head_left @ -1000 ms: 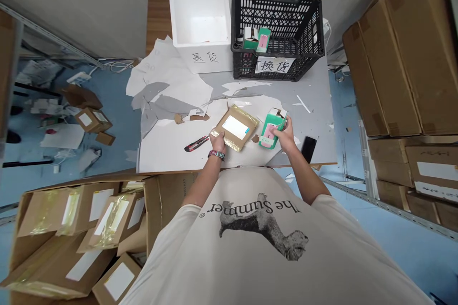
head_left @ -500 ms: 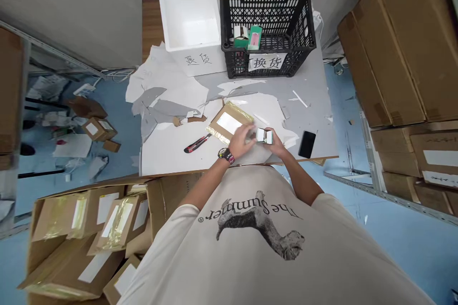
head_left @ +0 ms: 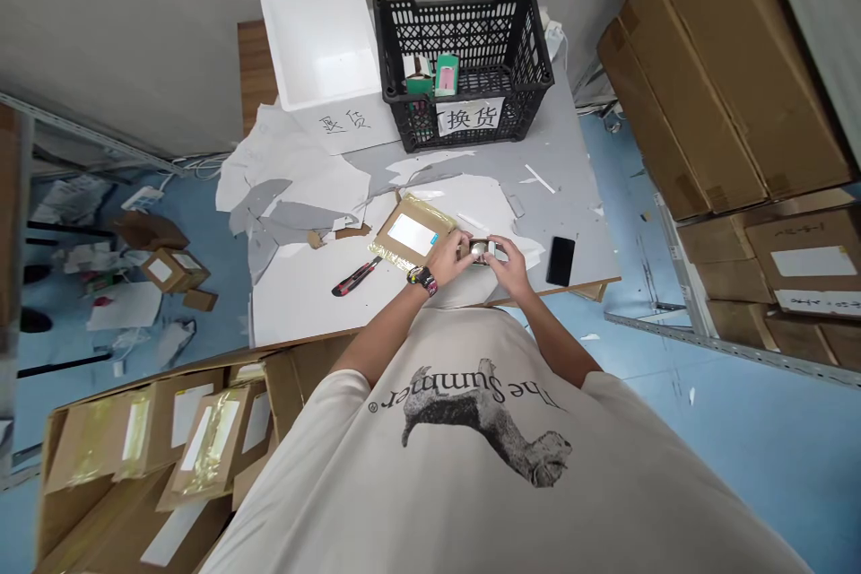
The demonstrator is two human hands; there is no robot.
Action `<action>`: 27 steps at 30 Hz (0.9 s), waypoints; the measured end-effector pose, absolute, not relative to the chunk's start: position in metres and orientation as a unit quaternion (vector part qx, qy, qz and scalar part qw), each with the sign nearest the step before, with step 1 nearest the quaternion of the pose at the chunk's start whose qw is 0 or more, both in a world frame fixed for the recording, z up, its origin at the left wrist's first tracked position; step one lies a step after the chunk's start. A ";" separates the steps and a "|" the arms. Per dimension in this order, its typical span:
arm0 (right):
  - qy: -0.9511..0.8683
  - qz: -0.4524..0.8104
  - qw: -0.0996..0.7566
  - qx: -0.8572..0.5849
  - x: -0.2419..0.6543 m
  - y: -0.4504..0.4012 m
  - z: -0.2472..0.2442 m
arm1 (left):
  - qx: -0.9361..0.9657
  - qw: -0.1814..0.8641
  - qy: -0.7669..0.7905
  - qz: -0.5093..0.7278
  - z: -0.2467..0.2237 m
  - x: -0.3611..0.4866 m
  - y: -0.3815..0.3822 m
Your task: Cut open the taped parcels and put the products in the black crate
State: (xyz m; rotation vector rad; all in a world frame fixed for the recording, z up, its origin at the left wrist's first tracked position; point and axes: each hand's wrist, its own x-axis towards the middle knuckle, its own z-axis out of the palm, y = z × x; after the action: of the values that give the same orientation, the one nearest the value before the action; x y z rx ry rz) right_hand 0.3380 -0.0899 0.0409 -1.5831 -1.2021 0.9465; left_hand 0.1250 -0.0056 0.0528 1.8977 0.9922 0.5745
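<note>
A small open box (head_left: 478,249) with something round and shiny inside is held between both hands, near the table's front edge. My left hand (head_left: 447,260), with a watch on its wrist, closes its fingers on the box's left side. On the other side my right hand (head_left: 509,267) grips the box, thumb and fingers at its white flap. Just left of the hands lies a flat cardboard parcel (head_left: 412,231) with a white label and yellowish tape. A red and black utility knife (head_left: 356,276) rests left of the parcel.
A white foam box (head_left: 326,45) and a black crate (head_left: 464,90) holding small green boxes stand at the back. A black phone (head_left: 560,261) lies at the right. Torn white paper (head_left: 296,143) covers the left side. Taped cartons (head_left: 202,439) fill a big box at lower left.
My left hand has moved onto the small box, which both hands now hold. The box's opening now shows a round shiny item. The whole view has shifted slightly.
</note>
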 end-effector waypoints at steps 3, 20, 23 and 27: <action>-0.515 0.315 0.458 -0.652 0.335 -0.090 0.042 | 0.783 0.405 0.418 0.223 0.056 0.125 -0.007; -0.493 0.294 0.493 -0.654 0.336 -0.096 0.035 | 0.866 0.166 0.449 -0.143 0.126 0.194 -0.003; -0.487 0.291 0.492 -0.660 0.336 -0.096 0.033 | 0.854 0.160 0.451 -0.204 0.125 0.211 0.002; -0.474 0.295 0.480 -0.677 0.336 -0.093 0.031 | 0.850 0.178 0.452 -0.205 0.118 0.219 0.004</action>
State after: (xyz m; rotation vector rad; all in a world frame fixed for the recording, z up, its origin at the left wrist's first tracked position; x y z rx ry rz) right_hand 0.3357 -0.0926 0.0305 -1.6523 -1.1568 0.7188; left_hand 0.2187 0.0044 0.1178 2.4043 1.2779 -0.5812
